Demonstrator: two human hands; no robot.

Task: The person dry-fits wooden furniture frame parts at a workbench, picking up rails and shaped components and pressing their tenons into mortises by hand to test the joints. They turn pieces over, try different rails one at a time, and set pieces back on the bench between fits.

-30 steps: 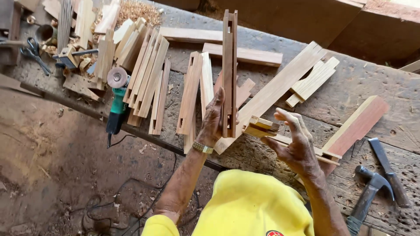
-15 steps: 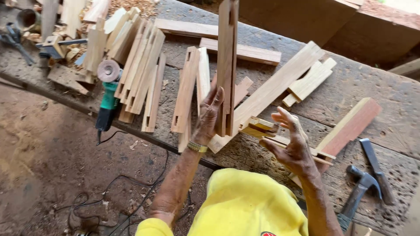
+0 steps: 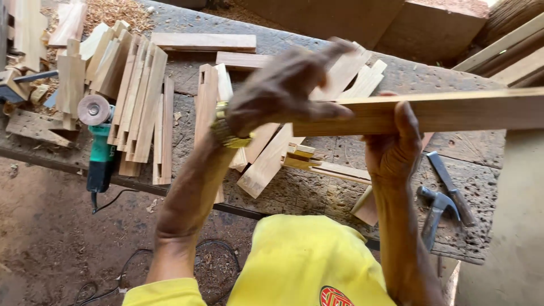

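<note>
- Far left: green-bodied angle grinder with a round sanding disc (image 3: 97, 139) is lying on the rough grey workbench (image 3: 317, 192), cable hanging off the near edge. Nobody is touching it.
- Just right of it: stack of pale notched wooden slats (image 3: 139, 96) is lying fanned on the bench; more loose offcuts beyond.
- Left hand (image 3: 283, 85) is hovering raised over the near end of the long pale wooden bar (image 3: 430, 110), wrist bent, fingers spread and draped over its top edge. Blurred, so I cannot tell whether it is actually gripping or only resting.
- The bar is being held horizontal in the air above the bench, running off to the right edge of view.
- Right hand (image 3: 394, 150) is clasping the bar from below, thumb up across its near face, forearm rising straight up from the yellow shirt (image 3: 300, 260).
- Step, my read: lifted piece is being checked or turned. Next move is calling for a firm two-handed hold before it goes anywhere.
- Far right: steel claw hammer (image 3: 433, 212) and dark flat chisel (image 3: 450, 187) are lying on the bench, untouched.
</note>
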